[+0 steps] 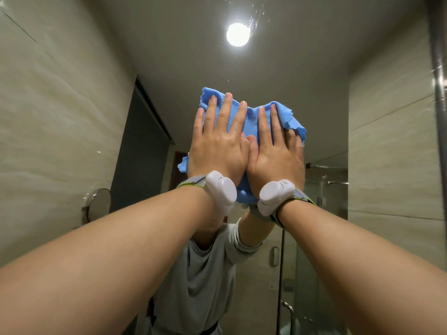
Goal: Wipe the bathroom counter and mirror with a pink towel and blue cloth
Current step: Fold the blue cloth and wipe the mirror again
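Observation:
A blue textured cloth (250,119) lies flat against the mirror (290,76) at head height. My left hand (217,146) presses on its left half with straight spread fingers. My right hand (275,151) presses on the right half, thumb beside the left hand. Both wrists wear white devices on grey straps. The cloth's lower edge shows between my wrists. Water drops dot the glass near the top. No pink towel or counter is in view.
The mirror fills the view and reflects a ceiling lamp (237,34), tiled walls, a dark doorway (142,151), a glass shower door (314,238) and a person in a grey shirt. A small round wall mirror (96,205) sits at the left.

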